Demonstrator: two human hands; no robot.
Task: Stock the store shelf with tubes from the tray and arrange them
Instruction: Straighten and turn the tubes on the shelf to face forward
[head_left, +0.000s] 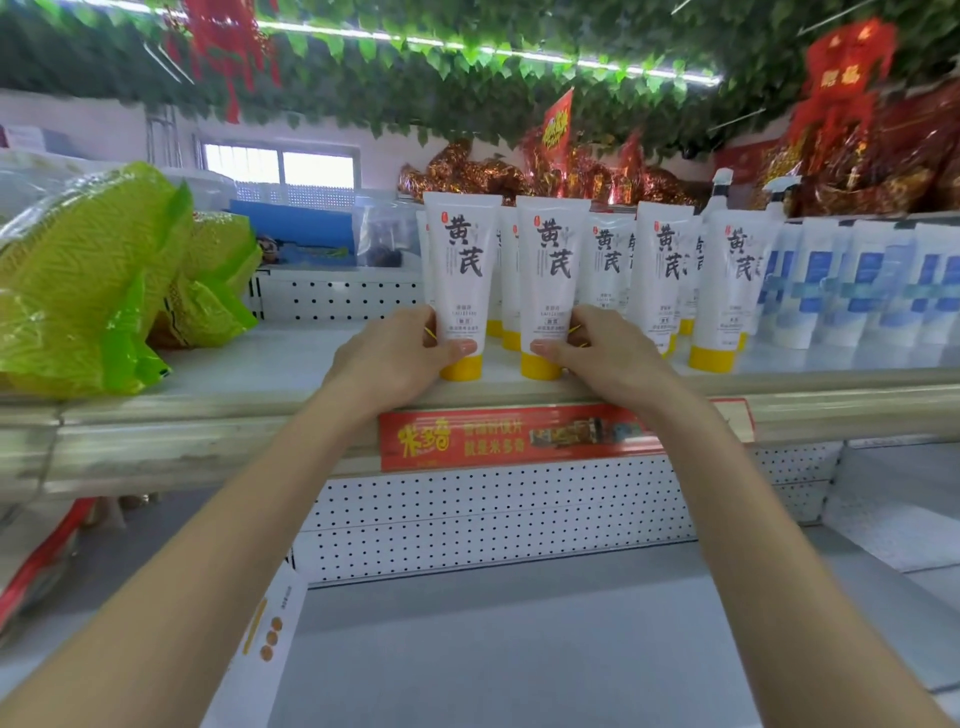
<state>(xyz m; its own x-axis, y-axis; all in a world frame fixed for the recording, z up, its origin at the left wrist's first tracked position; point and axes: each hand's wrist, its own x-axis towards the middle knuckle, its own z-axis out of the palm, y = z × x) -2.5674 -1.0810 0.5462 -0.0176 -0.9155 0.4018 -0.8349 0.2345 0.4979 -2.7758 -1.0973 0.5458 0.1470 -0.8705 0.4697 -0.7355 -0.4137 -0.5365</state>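
Left hand (396, 355), right hand (609, 354) hold tubes (462, 270) at shelf-edge (260, 395).

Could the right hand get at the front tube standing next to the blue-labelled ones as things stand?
Probably, but not at once: the right hand grips another tube and would have to let go first. The front tube stands near the shelf edge, with nothing in front of it.

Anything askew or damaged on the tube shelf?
Nothing stands out. The tubes stand upright on their yellow caps, labels forward; the left hand and right hand each grip one at the shelf front.
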